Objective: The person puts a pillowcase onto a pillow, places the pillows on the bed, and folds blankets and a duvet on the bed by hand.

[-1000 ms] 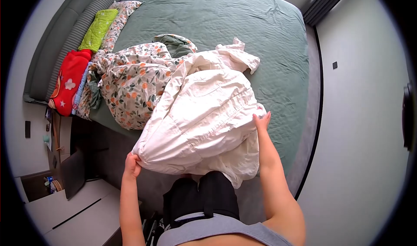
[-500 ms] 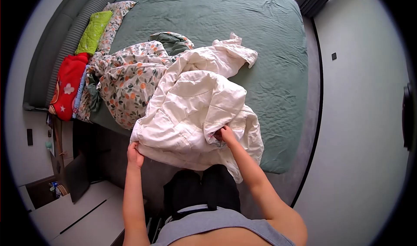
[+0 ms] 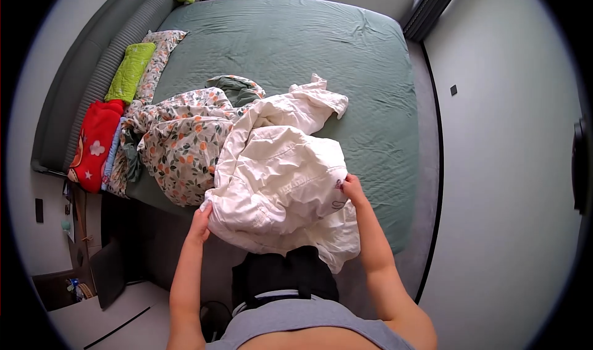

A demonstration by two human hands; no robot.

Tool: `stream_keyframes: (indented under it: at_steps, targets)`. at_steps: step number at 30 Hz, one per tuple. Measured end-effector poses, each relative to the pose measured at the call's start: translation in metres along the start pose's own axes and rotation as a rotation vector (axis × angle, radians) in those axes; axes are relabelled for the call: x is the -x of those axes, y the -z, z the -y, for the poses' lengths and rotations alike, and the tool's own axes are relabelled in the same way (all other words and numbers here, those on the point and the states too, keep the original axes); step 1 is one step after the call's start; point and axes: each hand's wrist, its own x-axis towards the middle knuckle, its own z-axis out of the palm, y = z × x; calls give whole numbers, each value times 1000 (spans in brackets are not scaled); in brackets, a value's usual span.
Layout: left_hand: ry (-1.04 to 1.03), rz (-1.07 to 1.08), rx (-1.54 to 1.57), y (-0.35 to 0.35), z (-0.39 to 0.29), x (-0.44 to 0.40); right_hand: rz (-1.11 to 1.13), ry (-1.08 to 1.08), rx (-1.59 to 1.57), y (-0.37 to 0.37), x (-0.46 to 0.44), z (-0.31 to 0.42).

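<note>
A crumpled white quilt [image 3: 278,177] lies over the near edge of the bed, partly hanging off it in front of my legs. My left hand [image 3: 201,222] is closed on its lower left corner. At its right edge my right hand [image 3: 352,188] grips the fabric, beside a small dark printed mark. Left of the quilt, and touching it, is a bunched floral cover [image 3: 184,134] with orange fruit and green leaves; a fold of its green underside shows at the top.
The bed [image 3: 370,103] has a green sheet and a grey headboard [image 3: 92,78]. Along the headboard lie a floral pillow [image 3: 162,60], a lime-green pillow [image 3: 131,72] and a red folded blanket [image 3: 97,143]. A white cabinet [image 3: 126,319] stands at the lower left.
My right hand first moved inward with the quilt edge, then back out to the right, spreading the fabric. My left hand has shifted slightly right, still gripping the corner.
</note>
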Motion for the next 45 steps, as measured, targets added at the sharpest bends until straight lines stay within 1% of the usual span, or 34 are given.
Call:
stream_keyframes:
  at_steps: [2,3,4,5,6,7,8,10,11,12,13,15,16,18,19,20,22,23,24,26,27,28,29,31,33,34,35,36,38,40,41,42,44,45]
  targets:
    - [-192,2,70,-20,-54,-6,-115,74,-240,63,11,34]
    - [-270,-32,113,-23,-82,-14,-212,139,-245,97,18,54]
    - [-279,48,200,-14,-112,-29,-314,273,-373,125,28,77]
    - [-330,80,323,-13,-143,-37,-351,420,-521,162,36,85]
    - [-440,113,428,-17,-173,-38,-466,598,-175,218,37,71]
    - [-457,157,490,-11,-200,-46,-496,596,-584,226,66,110]
    - [-528,216,578,-7,-220,-53,-504,577,-991,231,100,151]
    - [-567,292,512,-18,-239,-71,-476,523,-1026,243,113,144]
    - [-594,317,406,-33,-239,-73,-461,493,-1042,250,118,133]
    - [-438,316,374,-54,-234,-65,-277,427,-1111,274,97,75]
    - [-313,304,263,-60,-220,-74,-218,307,-1034,286,76,17]
    - [-86,328,-13,-67,-179,-100,-101,70,-1087,206,123,51]
    - [18,364,-178,-70,-161,-101,-54,-12,-1084,184,129,48]
    - [150,301,-470,-93,-154,-55,23,-155,-1011,172,136,26]
    - [137,361,-464,-76,-140,-79,-24,-108,-846,176,139,20]
    - [65,386,-398,-75,-145,-71,-70,-62,-676,180,145,20]
    - [-74,432,-265,-76,-156,-49,-155,81,-695,204,161,36]
    - [-176,357,-149,-60,-157,-63,-196,157,-702,215,172,49]
    - [-255,418,2,-56,-165,-51,-168,234,-687,223,190,61]
    - [-343,455,313,-54,-163,-28,203,488,-643,244,204,24]
    - [-307,451,385,-49,-156,-27,287,505,-668,239,207,17]
    - [-267,447,454,-39,-144,-28,328,392,-716,226,199,6]
    - [-225,441,524,-29,-129,-31,340,204,-782,209,190,-6]
    - [6,319,264,-2,-93,-52,369,-227,-916,167,170,-25]
    - [122,347,-232,16,-59,-68,429,-580,-990,114,161,-20]
    - [277,295,-293,12,-53,-59,470,-666,-1015,91,157,-12]
    - [296,327,-347,8,-46,-53,472,-613,-1069,68,142,-15]
    - [317,357,-402,5,-40,-48,1014,-490,-1456,66,112,-55]
    - [317,352,-403,-3,-33,-42,733,-577,-1121,43,95,-41]
    - [309,317,-389,-8,-33,-36,684,-640,-896,19,91,-1]
    - [302,284,-374,-9,-35,-33,623,-594,-746,10,95,20]
    - [298,251,-361,-8,-33,-32,399,-488,-563,0,92,21]
    - [229,239,-301,-4,-33,-26,26,-432,-540,-1,81,6]
    - [210,198,-270,-1,-32,-23,-108,-410,-526,10,72,-26]
